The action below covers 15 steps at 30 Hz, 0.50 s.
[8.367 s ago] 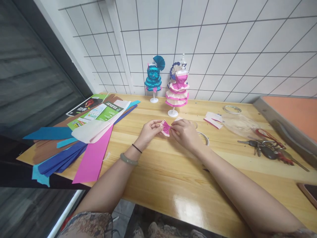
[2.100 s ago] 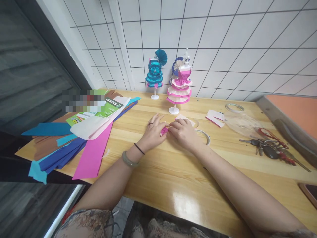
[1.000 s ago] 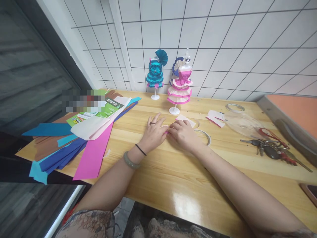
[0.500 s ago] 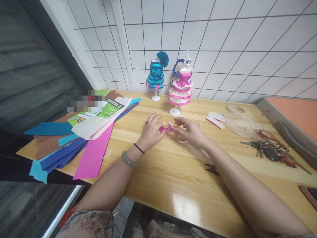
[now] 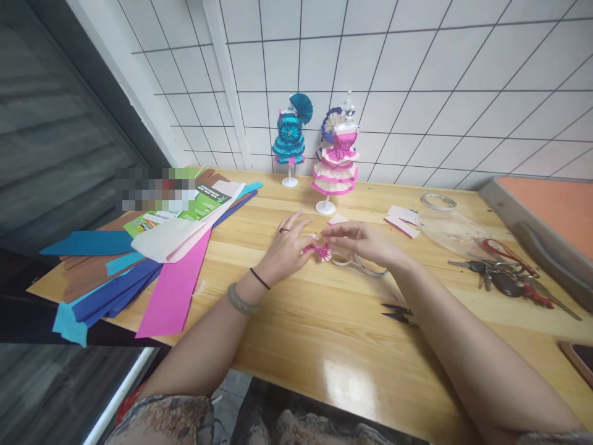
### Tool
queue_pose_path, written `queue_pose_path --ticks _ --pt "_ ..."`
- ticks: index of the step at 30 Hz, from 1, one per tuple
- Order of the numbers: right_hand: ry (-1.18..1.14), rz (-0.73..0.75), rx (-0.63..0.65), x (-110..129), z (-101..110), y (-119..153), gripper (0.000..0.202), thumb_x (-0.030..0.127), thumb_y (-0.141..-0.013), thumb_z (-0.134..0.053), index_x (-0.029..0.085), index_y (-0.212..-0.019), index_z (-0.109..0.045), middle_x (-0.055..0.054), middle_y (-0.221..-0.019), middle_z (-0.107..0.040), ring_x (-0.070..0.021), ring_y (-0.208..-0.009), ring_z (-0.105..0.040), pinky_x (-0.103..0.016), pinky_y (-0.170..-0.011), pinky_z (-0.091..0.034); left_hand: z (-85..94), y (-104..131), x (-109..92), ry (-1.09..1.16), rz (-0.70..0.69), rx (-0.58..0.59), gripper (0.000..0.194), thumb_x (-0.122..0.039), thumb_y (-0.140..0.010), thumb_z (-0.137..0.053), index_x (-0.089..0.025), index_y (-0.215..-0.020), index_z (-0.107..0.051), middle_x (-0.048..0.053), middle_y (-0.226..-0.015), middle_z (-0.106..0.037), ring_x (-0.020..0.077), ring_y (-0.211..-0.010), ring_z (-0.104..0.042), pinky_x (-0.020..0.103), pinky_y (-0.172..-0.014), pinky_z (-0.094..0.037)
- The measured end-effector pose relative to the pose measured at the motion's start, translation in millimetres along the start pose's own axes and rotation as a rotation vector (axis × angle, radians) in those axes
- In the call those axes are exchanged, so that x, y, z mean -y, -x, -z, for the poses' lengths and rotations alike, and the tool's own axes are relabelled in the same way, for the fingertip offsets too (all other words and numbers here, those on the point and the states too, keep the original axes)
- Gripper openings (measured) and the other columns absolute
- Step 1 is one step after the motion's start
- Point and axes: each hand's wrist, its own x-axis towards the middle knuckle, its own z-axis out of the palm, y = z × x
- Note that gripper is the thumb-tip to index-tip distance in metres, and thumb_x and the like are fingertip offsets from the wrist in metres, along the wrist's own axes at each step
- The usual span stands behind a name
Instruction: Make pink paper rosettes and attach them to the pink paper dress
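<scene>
My left hand [image 5: 286,247] pinches a small pink-and-white piece of pleated paper [image 5: 323,252] between thumb and fingers. The pleats fan out on its right side. My right hand [image 5: 364,240] is just right of the paper, its fingers stretched out and their tips at the fan's upper edge; whether they touch it I cannot tell. Below that hand lie rolls of clear tape [image 5: 343,259]. Behind both hands stands a mini dress form in a pink-and-white ruffled paper dress [image 5: 336,167]. Black-bladed scissors [image 5: 398,313] lie partly hidden under my right forearm.
Colored crepe paper strips [image 5: 173,296] and a green package [image 5: 199,207] cover the table's left side. A teal-dressed form [image 5: 290,139] stands at the back. Rightward are paper scraps [image 5: 402,221], a tape roll [image 5: 438,201], keys [image 5: 504,281], an orange-topped case [image 5: 551,216] and a phone [image 5: 579,361].
The pleated paper has turned so its fan points more downward. My right hand has lifted slightly and its fingers have come closer together. More of the tape rolls shows.
</scene>
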Motion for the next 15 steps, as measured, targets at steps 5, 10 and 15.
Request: queue_pose_path --ticks 5,10,15 --pt "0.252 0.096 0.094 9.4 5.7 3.9 0.021 0.035 -0.078 -0.054 0.029 -0.095 -0.067 -0.001 -0.1 -0.066 -0.0179 -0.088 -0.061 -0.029 -0.072 -0.048 1.3 0.5 2.1 -0.104 -0.062 0.053 0.017 -0.024 -0.082 -0.05 -0.022 -0.089 -0.065 0.007 -0.129 -0.044 0.0277 -0.132 -0.021 0.05 -0.105 -0.021" --pt "0.421 0.165 0.082 5.6 3.3 3.7 0.02 0.032 -0.08 -0.051 0.029 -0.091 -0.068 -0.001 -0.094 -0.066 -0.0167 -0.084 -0.059 -0.028 -0.071 -0.046 2.7 0.4 1.7 -0.137 -0.082 0.083 0.017 -0.024 -0.081 -0.052 -0.024 -0.091 -0.065 0.007 -0.129 -0.045 0.0278 -0.132 -0.021 0.051 -0.105 -0.02" --pt "0.53 0.196 0.071 3.4 2.7 4.5 0.019 0.028 -0.081 -0.05 0.026 -0.086 -0.068 -0.002 -0.093 -0.064 -0.0174 -0.085 -0.058 -0.03 -0.075 -0.044 5.3 -0.6 -0.6 -0.155 -0.11 0.096 0.016 -0.026 -0.081 -0.053 -0.023 -0.09 -0.065 0.008 -0.128 -0.045 0.0289 -0.131 -0.021 0.054 -0.104 -0.02"
